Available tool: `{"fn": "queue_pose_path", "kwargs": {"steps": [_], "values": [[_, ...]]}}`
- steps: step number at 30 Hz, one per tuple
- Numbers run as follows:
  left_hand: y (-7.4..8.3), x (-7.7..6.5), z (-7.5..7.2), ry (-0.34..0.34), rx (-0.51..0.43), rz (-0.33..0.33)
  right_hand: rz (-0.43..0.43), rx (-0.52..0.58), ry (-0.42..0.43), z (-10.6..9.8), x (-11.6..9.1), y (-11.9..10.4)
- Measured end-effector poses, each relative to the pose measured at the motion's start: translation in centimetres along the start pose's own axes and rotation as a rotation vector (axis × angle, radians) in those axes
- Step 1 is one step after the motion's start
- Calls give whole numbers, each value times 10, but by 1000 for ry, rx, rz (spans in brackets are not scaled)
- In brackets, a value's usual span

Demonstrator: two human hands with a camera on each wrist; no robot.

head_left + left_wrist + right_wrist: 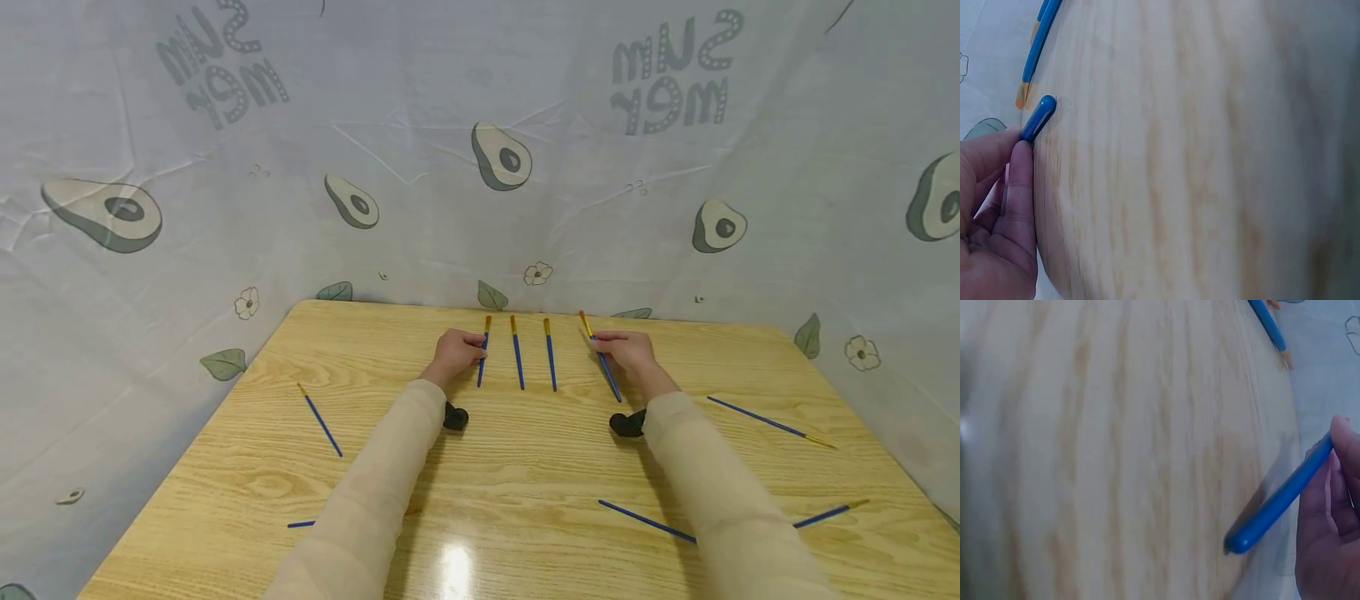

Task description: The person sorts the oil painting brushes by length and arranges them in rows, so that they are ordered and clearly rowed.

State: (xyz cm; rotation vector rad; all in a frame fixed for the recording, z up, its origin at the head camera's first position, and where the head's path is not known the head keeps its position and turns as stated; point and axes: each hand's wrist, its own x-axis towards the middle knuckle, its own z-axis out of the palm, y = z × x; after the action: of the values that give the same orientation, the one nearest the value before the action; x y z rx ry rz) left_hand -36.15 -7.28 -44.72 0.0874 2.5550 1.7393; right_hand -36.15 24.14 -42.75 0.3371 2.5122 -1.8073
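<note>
At the left end of a row of brushes along the table's far side, my left hand [456,352] pinches a blue-handled paintbrush [481,372] between thumb and fingers. Its rounded handle end [1044,109] points toward the left wrist camera. My right hand [628,350] pinches another blue paintbrush [610,377] at the row's right end. That one is slanted, bristles up and to the left, and in the right wrist view its handle [1279,503] casts a shadow on the wood. Between the hands lie two more paintbrushes, one left [518,367] and one right [552,367], bristles toward the far edge.
Loose brushes lie nearer: one at left [322,423], another [302,524] partly under the left sleeve [375,492], one at right [757,415], and two [647,521] [821,517] partly covered by the right sleeve [735,492]. A printed cloth [420,250] hangs behind the wooden table [510,467].
</note>
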Motion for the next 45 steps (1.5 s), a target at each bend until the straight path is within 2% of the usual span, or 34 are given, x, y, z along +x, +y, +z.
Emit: {"fn": "queue_pose_path", "kwargs": {"steps": [10,16,28,45], "values": [[3,-1,2,-2,-4,-5,95,87,69,8,7,1],[5,-1,3,-5,8,-1,123,72,103,12,2,-4],[3,2,3,-1,26,9,121,-7,106,16,7,-2],[-1,1,2,4,14,1,99,-57,100,18,8,0]]}}
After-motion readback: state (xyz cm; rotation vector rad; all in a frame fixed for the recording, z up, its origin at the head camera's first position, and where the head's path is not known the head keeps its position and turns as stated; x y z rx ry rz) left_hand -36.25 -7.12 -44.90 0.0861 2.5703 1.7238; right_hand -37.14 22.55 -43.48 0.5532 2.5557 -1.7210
